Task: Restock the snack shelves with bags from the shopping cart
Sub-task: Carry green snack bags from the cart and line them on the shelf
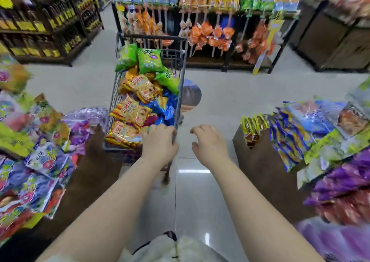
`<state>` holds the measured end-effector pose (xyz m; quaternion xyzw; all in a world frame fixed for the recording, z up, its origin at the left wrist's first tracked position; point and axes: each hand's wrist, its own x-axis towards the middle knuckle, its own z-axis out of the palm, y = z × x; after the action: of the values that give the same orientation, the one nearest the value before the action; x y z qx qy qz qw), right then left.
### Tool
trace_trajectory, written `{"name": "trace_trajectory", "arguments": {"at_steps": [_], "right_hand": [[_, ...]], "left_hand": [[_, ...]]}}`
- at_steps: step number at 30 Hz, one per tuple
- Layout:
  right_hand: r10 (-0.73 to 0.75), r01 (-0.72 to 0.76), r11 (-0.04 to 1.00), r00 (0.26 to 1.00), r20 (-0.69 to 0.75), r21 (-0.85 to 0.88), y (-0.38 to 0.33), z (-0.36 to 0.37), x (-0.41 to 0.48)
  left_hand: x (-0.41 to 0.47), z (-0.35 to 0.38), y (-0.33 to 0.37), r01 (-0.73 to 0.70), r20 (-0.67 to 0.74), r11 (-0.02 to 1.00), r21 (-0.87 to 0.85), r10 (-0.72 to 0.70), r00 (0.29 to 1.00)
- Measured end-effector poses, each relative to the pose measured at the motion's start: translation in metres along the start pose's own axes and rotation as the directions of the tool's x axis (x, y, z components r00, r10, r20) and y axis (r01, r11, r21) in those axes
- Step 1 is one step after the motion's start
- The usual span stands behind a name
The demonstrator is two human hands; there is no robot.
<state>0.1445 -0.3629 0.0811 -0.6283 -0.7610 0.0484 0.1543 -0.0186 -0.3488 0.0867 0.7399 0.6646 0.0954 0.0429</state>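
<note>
A grey wire shopping cart (pixel 181 75) stands in the aisle ahead of me, filled with green bags (pixel 149 60), orange-yellow bags (pixel 133 111) and blue bags (pixel 168 109). My left hand (pixel 159 141) grips the near right corner of the cart's rim, fingers curled over the wire. My right hand (pixel 208 141) hovers in the air just right of the cart, fingers loosely curled, holding nothing. Snack shelves flank me: a left shelf (pixel 40 151) of purple and multicoloured bags and a right shelf (pixel 312 137) of blue, yellow and purple bags.
Beyond the cart stands a rack (pixel 210 35) of hanging orange packets. Dark bottle shelves (pixel 46 25) line the far left. A brown shelf end panel (pixel 266 165) juts out at the right. The tiled floor (pixel 212 101) runs between the shelves, with a round floor sticker (pixel 191 95) beside the cart.
</note>
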Motion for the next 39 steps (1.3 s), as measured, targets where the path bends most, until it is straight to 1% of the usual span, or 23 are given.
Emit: {"name": "trace_trajectory", "arguments": {"at_steps": [2, 5, 8, 11, 13, 15, 18, 22, 24, 27, 31, 34, 37, 38, 39], "right_hand": [[0.031, -0.031, 0.999, 0.999, -0.011, 0.012, 0.006, 0.003, 0.045], [0.06, -0.06, 0.998, 0.998, 0.032, 0.012, 0.016, 0.012, 0.095], [0.077, -0.079, 0.996, 0.995, 0.067, 0.034, 0.035, 0.024, 0.136], [0.1, -0.105, 0.994, 0.989, 0.108, 0.042, 0.062, 0.037, 0.191], [0.091, -0.093, 0.996, 0.986, 0.142, 0.01, 0.081, 0.047, 0.236], [0.055, -0.058, 0.998, 0.988, 0.145, 0.017, 0.097, 0.057, 0.283], [-0.049, 0.038, 0.997, 0.984, 0.174, 0.066, 0.121, 0.075, 0.352], [-0.185, 0.149, 0.977, 0.948, 0.258, 0.153, 0.157, 0.088, 0.441], [-0.248, 0.193, 0.958, 0.93, 0.272, 0.212, 0.172, 0.097, 0.483], [-0.318, 0.225, 0.933, 0.882, 0.347, 0.282, 0.184, 0.117, 0.539], [-0.389, 0.225, 0.899, 0.806, 0.447, 0.376, 0.18, 0.148, 0.589], [-0.393, 0.191, 0.895, 0.764, 0.512, 0.402, 0.174, 0.168, 0.619], [-0.383, 0.178, 0.906, 0.733, 0.562, 0.385, 0.168, 0.187, 0.649], [-0.38, 0.177, 0.909, 0.72, 0.58, 0.377, 0.167, 0.192, 0.658], [-0.372, 0.169, 0.915, 0.707, 0.601, 0.367, 0.165, 0.194, 0.666]], "left_hand": [[0.051, 0.003, -0.009, -0.018, 0.023, 1.0, 0.002, 0.018, 1.0], [0.112, 0.013, -0.011, -0.025, 0.059, 0.999, -0.048, 0.028, 0.998], [0.154, 0.028, -0.006, -0.028, 0.101, 0.997, -0.065, 0.035, 0.994], [0.199, 0.046, -0.008, 0.001, 0.124, 0.997, -0.071, 0.008, 0.992], [0.237, 0.058, -0.013, 0.047, 0.112, 0.995, -0.085, -0.037, 0.993], [0.279, 0.069, -0.018, 0.118, 0.103, 0.988, -0.1, -0.107, 0.989], [0.344, 0.085, -0.023, 0.233, 0.076, 0.965, -0.121, -0.225, 0.972], [0.419, 0.104, -0.028, 0.435, 0.15, 0.888, -0.147, -0.415, 0.897], [0.447, 0.112, -0.031, 0.54, 0.175, 0.824, -0.17, -0.514, 0.839], [0.472, 0.121, -0.036, 0.664, 0.218, 0.707, -0.244, -0.627, 0.747], [0.48, 0.138, -0.043, 0.811, 0.361, 0.498, -0.307, -0.728, 0.583], [0.49, 0.156, -0.051, 0.861, 0.484, 0.284, -0.422, -0.733, 0.479], [0.506, 0.177, -0.055, 0.839, 0.589, 0.021, -0.544, -0.702, 0.399], [0.511, 0.185, -0.054, 0.828, 0.616, -0.042, -0.56, -0.689, 0.381], [0.516, 0.191, -0.054, 0.823, 0.641, -0.084, -0.561, -0.673, 0.368]]}}
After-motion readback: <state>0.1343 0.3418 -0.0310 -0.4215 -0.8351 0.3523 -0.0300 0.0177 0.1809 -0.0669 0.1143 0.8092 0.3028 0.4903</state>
